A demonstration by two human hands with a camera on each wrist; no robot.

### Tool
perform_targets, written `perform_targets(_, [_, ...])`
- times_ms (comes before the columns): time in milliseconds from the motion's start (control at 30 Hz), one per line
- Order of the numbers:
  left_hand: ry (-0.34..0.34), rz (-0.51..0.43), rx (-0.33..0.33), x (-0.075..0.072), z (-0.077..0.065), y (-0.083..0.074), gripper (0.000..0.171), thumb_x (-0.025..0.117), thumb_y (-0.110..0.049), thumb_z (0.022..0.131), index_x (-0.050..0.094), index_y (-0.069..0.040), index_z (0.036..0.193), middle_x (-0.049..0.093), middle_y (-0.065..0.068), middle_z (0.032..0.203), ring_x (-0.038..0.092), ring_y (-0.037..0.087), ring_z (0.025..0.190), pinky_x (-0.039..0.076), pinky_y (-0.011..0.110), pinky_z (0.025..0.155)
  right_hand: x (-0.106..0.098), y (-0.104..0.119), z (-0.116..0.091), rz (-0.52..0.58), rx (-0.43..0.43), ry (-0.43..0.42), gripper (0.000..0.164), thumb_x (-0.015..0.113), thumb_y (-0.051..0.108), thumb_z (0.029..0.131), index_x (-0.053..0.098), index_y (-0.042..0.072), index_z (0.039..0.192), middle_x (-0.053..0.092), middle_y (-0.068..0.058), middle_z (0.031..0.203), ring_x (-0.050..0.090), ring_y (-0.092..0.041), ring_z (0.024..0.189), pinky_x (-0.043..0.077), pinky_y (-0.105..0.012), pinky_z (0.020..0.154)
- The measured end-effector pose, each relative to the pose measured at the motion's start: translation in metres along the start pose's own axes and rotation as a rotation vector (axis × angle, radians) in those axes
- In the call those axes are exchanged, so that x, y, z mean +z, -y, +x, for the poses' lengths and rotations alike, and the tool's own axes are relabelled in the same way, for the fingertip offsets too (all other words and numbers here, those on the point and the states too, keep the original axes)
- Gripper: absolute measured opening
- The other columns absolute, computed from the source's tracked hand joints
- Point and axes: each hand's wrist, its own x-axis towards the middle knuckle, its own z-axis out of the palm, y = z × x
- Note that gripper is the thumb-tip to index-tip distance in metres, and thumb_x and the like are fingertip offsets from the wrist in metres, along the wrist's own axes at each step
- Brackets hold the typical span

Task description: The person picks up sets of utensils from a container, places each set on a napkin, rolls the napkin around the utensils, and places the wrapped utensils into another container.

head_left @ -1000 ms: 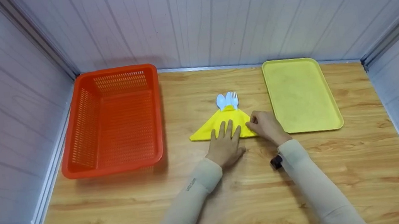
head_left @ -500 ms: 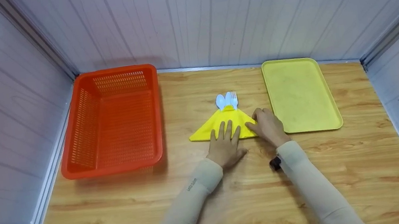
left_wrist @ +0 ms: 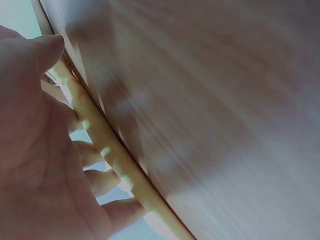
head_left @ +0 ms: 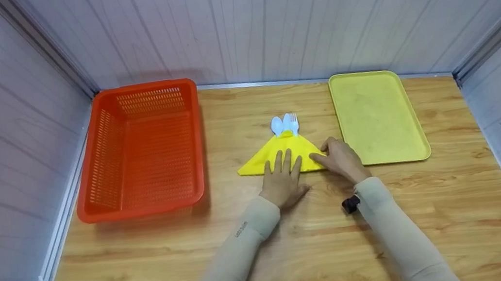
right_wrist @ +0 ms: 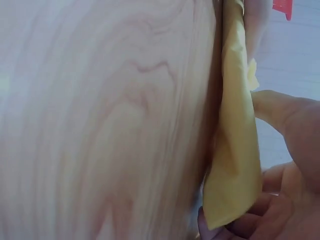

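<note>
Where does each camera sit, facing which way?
Head: on the head, facing forward and down at the folded yellow cloth triangle; left hand, right hand, pale fabric sleeves show.
Left wrist: worn there, facing the cloth's edge and wood-grain tabletop; left hand's palm and fingers show.
Right wrist: worn there, facing the cloth's corner; right hand's thumb and fingers show.
Both wrist views share cloth and tabletop.

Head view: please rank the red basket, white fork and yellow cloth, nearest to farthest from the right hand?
1. Yellow cloth: right corner, held by the right hand.
2. White fork: poking out of the cloth's far end.
3. Red basket: off to the left.
</note>
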Motion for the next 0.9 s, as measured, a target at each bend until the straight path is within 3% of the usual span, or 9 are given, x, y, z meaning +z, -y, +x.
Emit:
perform_targets(200, [-0.003,-0.016,0.000,0.000,0.000,0.001,0.078,0.032,-0.065,0.101,0.015,-0.020,0.162,0.009,0.012,0.166,0.009,0.033,0.151,0.021,0.056,0.116,-0.003,-0.002,-0.003,-0.029,-0.014,0.004,0.048,0.065,0.050,0.094,0.064,0.002,0.089,0.059,-0.005,0.075,0.049,-0.017,0.063,0.038,-0.030,0.056])
perform_targets(300, [0.003,-0.016,-0.001,0.000,0.000,0.001,0.078,0.033,-0.064,0.101,0.014,-0.020,0.162,0.009,0.012,0.166,0.009,0.033,0.151,0.021,0.055,0.116,-0.003,-0.005,-0.008,0.026,-0.007,0.002,0.049,0.067,0.050,0.093,0.062,0.001,0.094,0.062,-0.009,0.084,0.053,-0.022,0.071,0.044,-0.034,0.063])
perform_targets(367, [0.014,-0.023,-0.004,-0.001,0.001,0.001,0.077,0.033,-0.064,0.101,0.014,-0.021,0.162,0.008,0.012,0.167,0.008,0.033,0.151,0.020,0.055,0.117,-0.003,-0.008,-0.013,0.100,0.008,-0.008,0.052,0.068,0.049,0.092,0.061,-0.001,0.104,0.064,-0.016,0.101,0.059,-0.029,0.088,0.049,-0.040,0.077])
perform_targets(467, [0.033,-0.034,-0.004,-0.002,0.002,0.001,0.077,0.034,-0.063,0.102,0.012,-0.021,0.162,0.006,0.012,0.167,0.006,0.033,0.151,0.019,0.055,0.117,-0.005,-0.012,-0.021,0.262,0.041,-0.035,0.057,0.071,0.045,0.092,0.060,-0.003,0.119,0.062,-0.021,0.119,0.058,-0.034,0.107,0.048,-0.045,0.089])
perform_targets(533, [0.040,-0.035,-0.003,-0.003,0.002,0.001,0.077,0.034,-0.063,0.102,0.011,-0.020,0.162,0.005,0.012,0.167,0.005,0.033,0.151,0.018,0.056,0.117,-0.004,-0.014,-0.026,0.373,0.057,-0.041,0.058,0.073,0.042,0.091,0.061,-0.004,0.124,0.062,-0.020,0.118,0.058,-0.032,0.104,0.049,-0.042,0.087])
perform_targets(700, [0.030,-0.040,0.005,-0.001,0.003,0.002,0.078,0.035,-0.062,0.102,0.011,-0.019,0.162,0.006,0.013,0.167,0.006,0.033,0.151,0.019,0.057,0.117,0.004,-0.013,-0.035,0.603,0.093,-0.043,0.046,0.077,0.030,0.090,0.065,-0.005,0.117,0.066,-0.015,0.100,0.062,-0.023,0.079,0.055,-0.032,0.067])
perform_targets(900, [0.022,-0.056,0.006,0.000,0.003,0.003,0.077,0.036,-0.062,0.102,0.014,-0.019,0.162,0.008,0.013,0.166,0.008,0.034,0.151,0.020,0.057,0.116,0.020,-0.002,-0.036,0.824,0.060,-0.085,0.036,0.066,0.011,0.096,0.059,-0.007,0.126,0.063,-0.019,0.118,0.064,-0.022,0.100,0.056,-0.034,0.086])
